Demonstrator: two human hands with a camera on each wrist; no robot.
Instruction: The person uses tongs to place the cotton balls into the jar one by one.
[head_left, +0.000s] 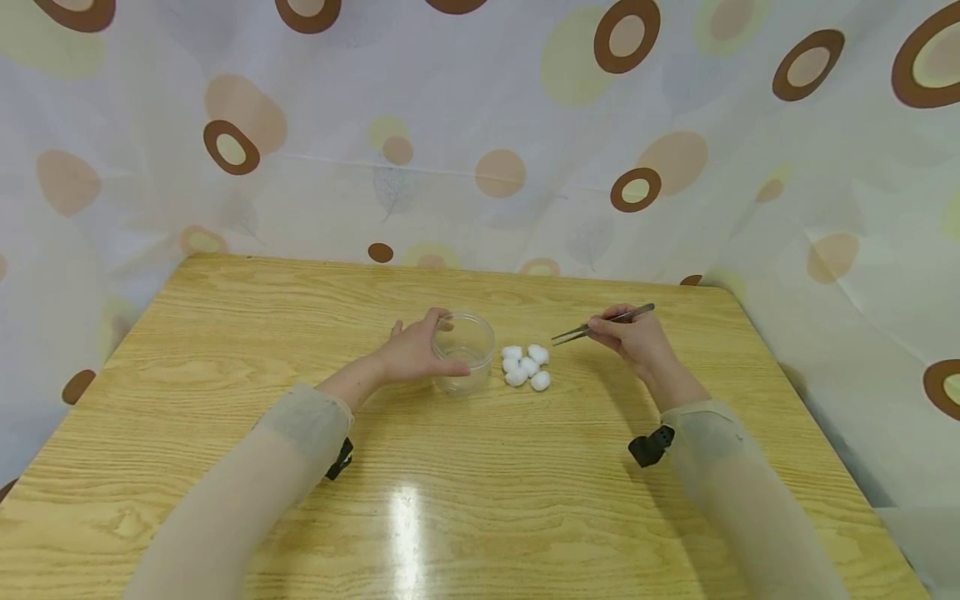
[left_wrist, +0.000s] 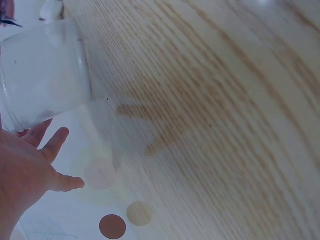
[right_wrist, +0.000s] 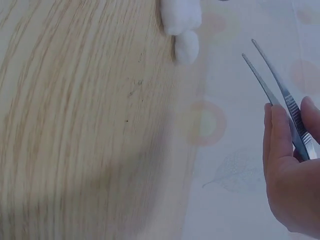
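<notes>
Several small white balls [head_left: 528,367], cottony in look, sat bunched on the wooden table [head_left: 465,467], just beside the 4 o'clock side of the clear container [left_wrist: 47,72], with twelve o'clock pointing away from the person. Most of the balls touched or nearly touched one another; one sat a little out at the bunch's 5 o'clock edge.

Between thumb and fingers, the right hand [head_left: 633,335] pinched a pair of metal tweezers [right_wrist: 291,106]. Their two arms stood spread at the tips, with nothing between them. The long axis ran slantwise: the blunt end sat toward 2 to 3 o'clock, the tips toward 8 to 9 o'clock. From those tips the bunch lay at about 8 o'clock, near but apart, so the tweezers' line aimed slightly past its far side rather than straight at its middle. In the right wrist view, too, a gap separated the tips from the balls.

On the other side, the left hand [head_left: 416,352] gripped the container from its 9 o'clock side, thumb over the near side and fingers at the far rim. From this hand the bunch lay at roughly 3 to 4 o'clock, with the container between. The left thumb seemed a touch nearer the balls than the right fingers, yet the tweezer tips were closest of all.
</notes>
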